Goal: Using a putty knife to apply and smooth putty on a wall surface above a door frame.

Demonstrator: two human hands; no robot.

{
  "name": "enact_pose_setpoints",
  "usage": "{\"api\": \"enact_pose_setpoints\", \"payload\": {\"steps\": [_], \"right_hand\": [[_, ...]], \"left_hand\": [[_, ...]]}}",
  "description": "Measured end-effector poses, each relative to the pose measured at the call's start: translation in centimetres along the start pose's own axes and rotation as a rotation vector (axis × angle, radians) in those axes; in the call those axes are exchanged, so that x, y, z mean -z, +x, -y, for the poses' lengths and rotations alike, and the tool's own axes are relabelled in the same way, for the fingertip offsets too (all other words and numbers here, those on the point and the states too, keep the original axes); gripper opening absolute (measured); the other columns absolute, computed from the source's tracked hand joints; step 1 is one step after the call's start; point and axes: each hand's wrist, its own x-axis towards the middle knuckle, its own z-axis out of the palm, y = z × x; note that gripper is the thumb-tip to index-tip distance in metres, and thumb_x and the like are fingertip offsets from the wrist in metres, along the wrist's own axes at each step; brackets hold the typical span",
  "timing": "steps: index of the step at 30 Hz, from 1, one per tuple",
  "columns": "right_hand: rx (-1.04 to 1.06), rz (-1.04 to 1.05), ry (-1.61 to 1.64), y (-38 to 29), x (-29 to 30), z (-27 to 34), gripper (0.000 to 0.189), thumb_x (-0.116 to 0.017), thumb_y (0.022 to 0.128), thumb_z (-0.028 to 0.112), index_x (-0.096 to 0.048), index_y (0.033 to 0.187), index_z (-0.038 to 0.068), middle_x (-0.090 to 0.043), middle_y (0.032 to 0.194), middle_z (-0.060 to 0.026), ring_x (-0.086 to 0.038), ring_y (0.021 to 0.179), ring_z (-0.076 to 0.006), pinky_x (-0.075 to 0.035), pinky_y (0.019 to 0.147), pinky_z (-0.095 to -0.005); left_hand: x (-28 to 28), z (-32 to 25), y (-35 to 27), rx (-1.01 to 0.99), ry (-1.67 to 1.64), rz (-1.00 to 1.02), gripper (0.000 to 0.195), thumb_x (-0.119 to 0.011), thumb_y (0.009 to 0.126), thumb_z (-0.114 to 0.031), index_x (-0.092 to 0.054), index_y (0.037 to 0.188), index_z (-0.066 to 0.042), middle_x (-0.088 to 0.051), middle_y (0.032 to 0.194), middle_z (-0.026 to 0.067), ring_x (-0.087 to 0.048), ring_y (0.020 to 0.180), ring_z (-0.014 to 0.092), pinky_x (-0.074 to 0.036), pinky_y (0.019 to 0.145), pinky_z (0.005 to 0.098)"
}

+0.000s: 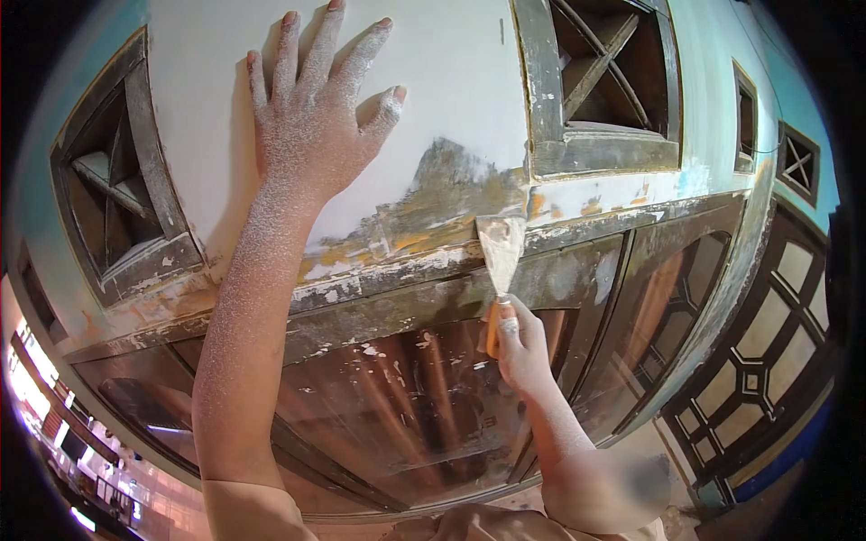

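My left hand (311, 111), coated in white dust, is spread against the white wall (446, 74) with nothing in it. In my right hand (521, 338) is a putty knife (502, 260), gripped by its orange-brown handle. Its flat blade points up, smeared with whitish residue, its edge near the wall just above the wooden window frame (385, 274). Left of the blade spreads a rough patch (460, 179) of grey, brown and orange where the white coat is absent. White flecks and smears mark the frame's top rail.
Wooden vents with crossed slats sit in the wall at left (118, 176) and right (605, 74). Below the frame, a glass pane (399, 406) shows curtains behind it. A panelled door (751, 358) stands at far right. Something blurred covers my right upper arm.
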Motion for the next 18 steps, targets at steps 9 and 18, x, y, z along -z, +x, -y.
{"api": "enact_pose_setpoints", "payload": {"steps": [9,18], "right_hand": [[0.083,-0.209,0.089,-2.2,7.5,-1.5,0.037,-0.044,0.106,0.036,-0.054,0.116,0.002,-0.046,0.067,0.0010,-0.045,0.056,-0.0071,-0.037,0.052,-0.0245],[0.079,-0.202,0.175,1.6,9.6,-0.4,0.029,-0.047,0.106,0.024,-0.057,0.121,0.001,-0.050,0.079,0.0009,-0.046,0.063,-0.0054,-0.040,0.057,-0.0227]], "left_hand": [[0.4,-0.2,0.1,0.029,0.039,0.091,0.076,-0.065,0.085,-0.058,-0.035,0.152,-0.038,-0.017,0.164,0.0053,-0.012,0.151,0.036,-0.009,0.117,0.0684],[1.2,-10.7,-3.7,0.043,-0.059,0.310,0.071,-0.060,0.089,-0.048,-0.036,0.153,-0.029,-0.019,0.164,0.0060,-0.013,0.151,0.037,-0.008,0.116,0.0692]]}}
